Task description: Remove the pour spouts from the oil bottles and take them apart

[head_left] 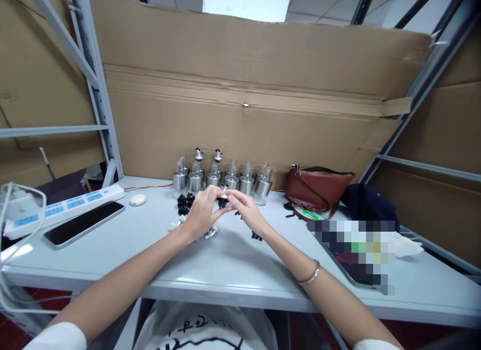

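Observation:
My left hand (203, 207) and my right hand (246, 208) meet over the table, fingers closed around a small bottle pourer (222, 201) with a black ribbed stopper and a shiny collar. Fingers cover part of it. Beyond them stand several glass bottles (246, 184) with metal sleeves. At the back, two carry pourer tops (218, 154) with black flip caps. Beside my left hand lies a cluster of black stoppers (183, 203). Shiny metal pieces (211, 233) lie under my left wrist, partly hidden. Small black parts (256, 235) rest by my right wrist.
On the left are a white power strip (75, 203), a phone (84, 223) and a round white object (138, 199). At the right sit a brown bag (319, 187), dark cloth (370, 204) and a blurred-out dark-edged item (356, 254). Cardboard (244, 134) walls the back.

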